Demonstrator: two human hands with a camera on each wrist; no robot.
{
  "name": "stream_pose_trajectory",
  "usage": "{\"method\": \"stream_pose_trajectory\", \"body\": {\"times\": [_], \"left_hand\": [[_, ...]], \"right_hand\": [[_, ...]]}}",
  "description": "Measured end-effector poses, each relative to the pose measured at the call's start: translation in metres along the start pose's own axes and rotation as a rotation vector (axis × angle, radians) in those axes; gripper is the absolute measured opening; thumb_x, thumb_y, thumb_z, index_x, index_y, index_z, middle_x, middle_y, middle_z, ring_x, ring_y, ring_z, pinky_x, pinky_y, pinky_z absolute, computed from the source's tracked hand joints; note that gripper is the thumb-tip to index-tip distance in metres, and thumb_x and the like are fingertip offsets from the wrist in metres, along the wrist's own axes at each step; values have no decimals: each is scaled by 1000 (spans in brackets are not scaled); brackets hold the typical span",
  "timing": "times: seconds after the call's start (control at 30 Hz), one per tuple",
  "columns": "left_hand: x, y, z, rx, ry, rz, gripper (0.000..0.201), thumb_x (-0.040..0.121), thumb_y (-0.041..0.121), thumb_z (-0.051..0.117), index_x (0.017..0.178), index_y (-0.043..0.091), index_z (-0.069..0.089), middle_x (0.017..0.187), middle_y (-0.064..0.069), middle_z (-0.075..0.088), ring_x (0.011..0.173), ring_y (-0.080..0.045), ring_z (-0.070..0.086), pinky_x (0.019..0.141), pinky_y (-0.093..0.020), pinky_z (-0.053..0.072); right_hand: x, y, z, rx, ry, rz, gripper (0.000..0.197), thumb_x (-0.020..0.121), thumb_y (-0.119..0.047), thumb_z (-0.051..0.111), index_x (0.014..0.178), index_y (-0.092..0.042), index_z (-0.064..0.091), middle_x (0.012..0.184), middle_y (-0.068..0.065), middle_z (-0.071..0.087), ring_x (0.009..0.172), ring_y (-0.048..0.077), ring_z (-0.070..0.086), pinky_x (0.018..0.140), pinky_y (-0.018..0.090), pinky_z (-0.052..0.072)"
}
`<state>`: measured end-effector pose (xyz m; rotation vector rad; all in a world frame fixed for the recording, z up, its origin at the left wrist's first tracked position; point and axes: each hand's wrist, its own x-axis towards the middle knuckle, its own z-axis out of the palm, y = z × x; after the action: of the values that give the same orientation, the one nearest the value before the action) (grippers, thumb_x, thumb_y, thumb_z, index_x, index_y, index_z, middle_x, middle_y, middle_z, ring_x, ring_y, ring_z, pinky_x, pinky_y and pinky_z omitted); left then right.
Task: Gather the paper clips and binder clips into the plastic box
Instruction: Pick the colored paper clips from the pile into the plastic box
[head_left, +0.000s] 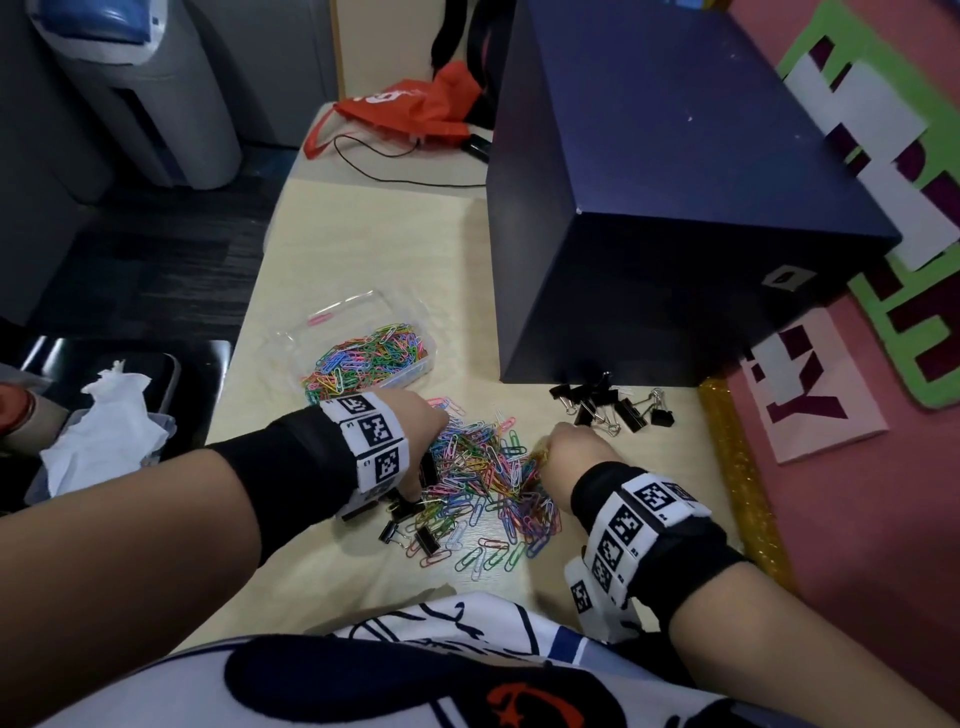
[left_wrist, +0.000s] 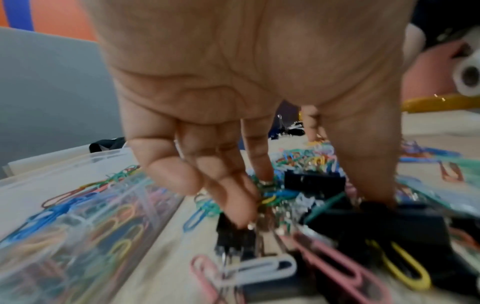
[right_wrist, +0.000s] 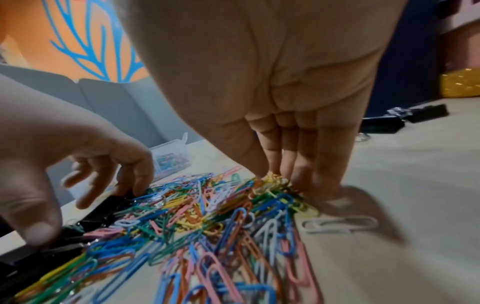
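Note:
A heap of coloured paper clips (head_left: 488, 483) lies on the pale table (head_left: 374, 249) between my hands. My left hand (head_left: 415, 483) reaches down at the heap's left edge, fingers spread, tips touching black binder clips (head_left: 410, 530) mixed into it. The left wrist view shows that hand (left_wrist: 306, 203) with its thumb on a binder clip (left_wrist: 389, 226). My right hand (head_left: 543, 452) presses straight, closed-together fingers (right_wrist: 298, 164) against the heap's right edge. The clear plastic box (head_left: 358, 301), heaped with paper clips, stands just beyond my left hand. More binder clips (head_left: 608, 408) lie at the far right.
A large dark blue box (head_left: 675, 208) stands behind the far binder clips. A gold glitter roll (head_left: 743, 478) runs along the table's right side. A red bag (head_left: 415, 109) and a black cable lie at the far end. The table's left edge is near the plastic box.

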<state>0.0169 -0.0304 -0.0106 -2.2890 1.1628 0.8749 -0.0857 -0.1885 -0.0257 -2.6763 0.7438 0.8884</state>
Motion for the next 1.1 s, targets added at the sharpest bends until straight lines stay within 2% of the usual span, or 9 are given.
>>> {"method": "stream_pose_trajectory", "body": {"times": [0.13,0.23,0.33,0.5,0.63,0.77,0.9,0.97,1.1], "left_hand": [[1,-3,12,-48,101,35,44,82,41,65,117,18,50,104,-4,60,89,-24,56,65,-31,42],[0,-7,20,-102,167,28,34,83,34,62,112,20,52,104,-4,61,94,-26,59,71,-34,47],[-4,-11,22,-174,194,-15,29,82,33,62,104,18,53,101,-6,63,94,-27,60,76,-35,50],[-13,-17,27,-155,117,-83,31,77,43,68,97,20,59,95,-2,65,90,-24,62,67,-30,47],[-15,-17,32,-170,145,-59,40,74,48,70,99,20,60,93,-3,65,92,-25,62,66,-27,41],[-14,-15,35,-231,149,-80,36,73,54,63,87,21,57,76,2,56,80,-24,59,67,-31,51],[-15,-5,31,-179,81,-44,52,69,64,66,95,20,59,87,-1,63,79,-22,59,58,-29,44],[-14,0,27,-108,36,-16,53,70,60,70,100,18,57,90,-2,63,81,-23,58,54,-28,38],[-8,5,26,-11,24,40,42,77,46,68,104,15,57,91,-4,64,83,-26,62,59,-32,47]], "right_hand": [[2,-13,0,89,147,-168,35,89,-7,46,123,-16,51,128,7,42,119,26,44,100,38,43],[2,-30,4,81,167,-379,26,89,-19,51,113,-23,57,118,4,47,116,25,45,100,38,42],[0,-49,8,8,148,-527,27,89,-26,53,115,-22,59,117,5,49,117,26,45,100,39,40],[1,-66,14,-176,145,-629,39,89,-36,57,123,-19,53,119,6,48,117,28,45,93,38,40],[2,-68,17,-236,179,-646,39,87,-30,58,122,-16,50,120,7,49,116,31,47,93,40,39],[5,-66,16,-176,187,-616,32,87,-26,54,118,-17,53,118,7,50,115,30,47,93,40,39],[10,-56,14,-66,253,-565,27,91,-30,47,114,-22,57,113,4,53,112,27,48,92,38,39],[11,-49,12,-1,271,-531,26,94,-32,45,115,-22,56,113,3,55,110,26,50,92,37,38],[12,-32,4,134,341,-383,24,97,-33,42,115,-20,52,111,3,61,102,27,57,85,35,43]]}}
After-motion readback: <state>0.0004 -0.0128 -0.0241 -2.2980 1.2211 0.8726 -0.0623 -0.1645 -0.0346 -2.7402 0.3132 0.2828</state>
